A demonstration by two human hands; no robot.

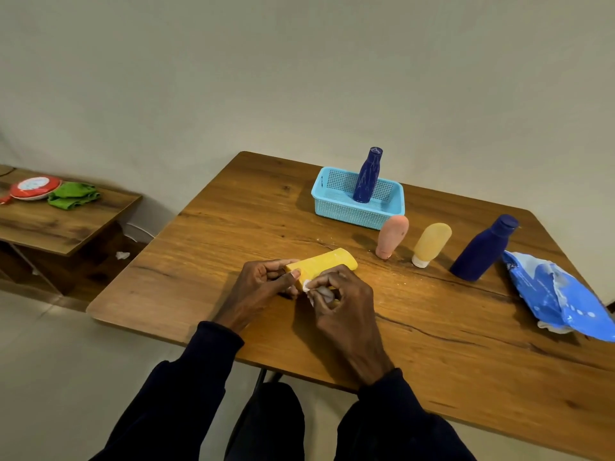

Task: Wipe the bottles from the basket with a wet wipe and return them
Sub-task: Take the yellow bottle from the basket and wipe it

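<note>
A yellow bottle [324,263] lies on its side over the wooden table [432,327], gripped at its near end by my left hand [263,287]. My right hand [342,296] pinches a small white wet wipe [307,285] against that end of the bottle. A light blue basket [336,207] stands at the back with one dark blue bottle [367,176] upright inside it. In front of the basket stand a pink tube [392,236], a yellow tube [431,244] and another dark blue bottle [484,249].
A crumpled blue wet-wipe pack [559,297] lies at the table's right edge. A lower side table [50,224] at the left carries a red round object [35,187] and a green cloth [73,194]. A scrap of white tissue [122,255] lies on the floor.
</note>
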